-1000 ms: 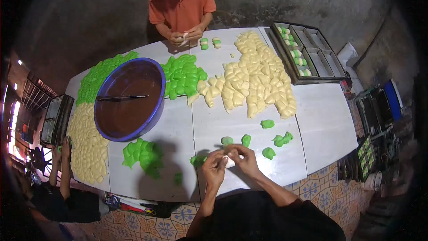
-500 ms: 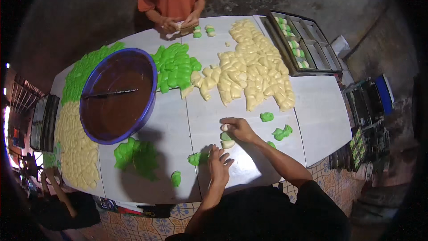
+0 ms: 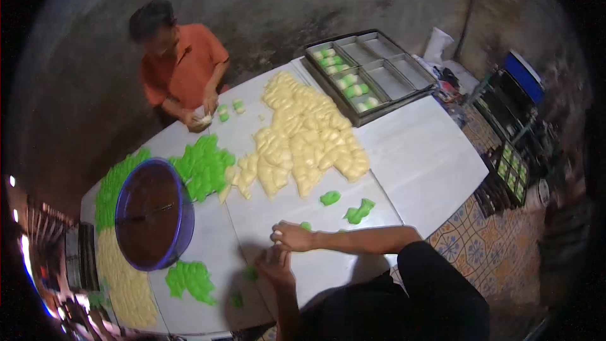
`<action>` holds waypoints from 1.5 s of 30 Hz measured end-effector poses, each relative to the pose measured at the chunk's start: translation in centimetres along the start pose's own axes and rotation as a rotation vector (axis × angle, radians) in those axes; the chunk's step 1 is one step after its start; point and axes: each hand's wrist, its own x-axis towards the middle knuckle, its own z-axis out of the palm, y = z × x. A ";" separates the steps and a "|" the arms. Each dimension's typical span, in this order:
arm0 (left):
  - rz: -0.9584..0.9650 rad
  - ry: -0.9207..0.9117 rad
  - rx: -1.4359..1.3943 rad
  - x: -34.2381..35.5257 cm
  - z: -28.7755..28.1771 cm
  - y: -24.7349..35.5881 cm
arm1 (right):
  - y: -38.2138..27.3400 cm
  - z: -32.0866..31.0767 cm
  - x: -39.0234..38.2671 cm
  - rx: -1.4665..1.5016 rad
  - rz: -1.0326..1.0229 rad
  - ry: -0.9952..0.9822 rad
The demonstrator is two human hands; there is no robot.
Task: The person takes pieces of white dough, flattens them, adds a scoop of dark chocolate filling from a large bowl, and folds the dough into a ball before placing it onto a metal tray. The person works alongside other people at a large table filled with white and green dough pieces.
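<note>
My right hand [image 3: 293,237] is closed, its fingers curled round a small pale piece of dough [image 3: 276,235]. Just below it, my left hand [image 3: 275,268] is closed against the near end of the same dough, and the two hands almost touch. Most of what they hold is hidden by fingers. Beside my left hand lies a shaded green dough piece [image 3: 250,272], and another green piece [image 3: 237,300] is nearer the edge. Past my right hand sit a green dough lump [image 3: 329,197] and a longer, twisted green piece [image 3: 360,212].
Cream dough pieces [image 3: 303,132] and green ones [image 3: 203,167] spread over the white table [image 3: 423,151]. A blue basin [image 3: 189,230] of brown filling stands left. Across the table, a person in orange [image 3: 183,66] handles dough. A sectioned metal tray [image 3: 392,80] holds green-and-white rolls at the far right.
My view has swung, so the table sits tilted and the tray shows more fully. My hands, apart around stacked dough pieces before, have come together on them.
</note>
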 end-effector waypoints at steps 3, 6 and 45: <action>0.300 -0.308 0.338 -2.5 3.6 -1.9 | 1.0 -1.6 -1.8 0.916 0.326 0.169; 0.511 -0.393 0.583 -4.9 6.6 -5.5 | 3.3 -6.3 -5.9 2.059 0.544 0.165; 0.216 -0.423 0.448 -5.8 5.6 -13.6 | -3.4 -17.3 -13.9 0.554 0.217 0.196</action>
